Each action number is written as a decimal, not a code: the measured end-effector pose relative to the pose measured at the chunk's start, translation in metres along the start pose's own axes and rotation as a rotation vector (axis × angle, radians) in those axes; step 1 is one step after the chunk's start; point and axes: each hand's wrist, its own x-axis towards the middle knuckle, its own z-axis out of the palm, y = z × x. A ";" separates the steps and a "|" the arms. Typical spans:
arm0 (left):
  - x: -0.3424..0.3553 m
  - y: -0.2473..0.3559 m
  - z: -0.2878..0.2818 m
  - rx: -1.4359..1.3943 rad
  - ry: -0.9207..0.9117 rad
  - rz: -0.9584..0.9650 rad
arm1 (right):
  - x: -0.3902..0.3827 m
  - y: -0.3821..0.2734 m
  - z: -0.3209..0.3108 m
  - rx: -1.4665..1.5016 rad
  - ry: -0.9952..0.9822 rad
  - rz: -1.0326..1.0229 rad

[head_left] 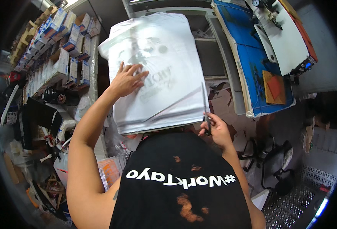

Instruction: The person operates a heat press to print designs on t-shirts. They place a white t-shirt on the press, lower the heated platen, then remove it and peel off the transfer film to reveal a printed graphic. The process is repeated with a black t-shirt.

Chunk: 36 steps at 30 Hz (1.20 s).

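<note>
Closest to the lens is the person's own black shirt, with white lettering across it and rust-coloured bleach blotches. Far left, stacked blue-and-white boxes crowd a shelf, with a black tape dispenser just below them. The left forearm rises from the lower edge, and the left hand lies flat with fingers spread on a white garment carrying a dark printed design; it presses on the cloth rather than closing around it. The garment is stretched smooth over a board in the middle of the view, its lower edge just above the shirt. At the garment's lower right corner the right hand is closed around a pair of scissors, whose blades point up along the cloth's right edge, touching or just beside it. Further right stands a blue-topped table with an orange cloth pad on it and a white machine beyond
</note>
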 end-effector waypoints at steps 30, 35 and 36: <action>0.049 0.136 0.038 -0.518 0.334 0.138 | 0.042 0.039 0.064 -0.004 0.085 0.058; 0.048 0.137 0.040 -0.468 0.397 0.156 | 0.037 0.045 0.064 0.045 0.084 0.057; 0.048 0.139 0.039 -0.457 0.424 0.162 | 0.037 0.043 0.065 0.027 0.097 0.069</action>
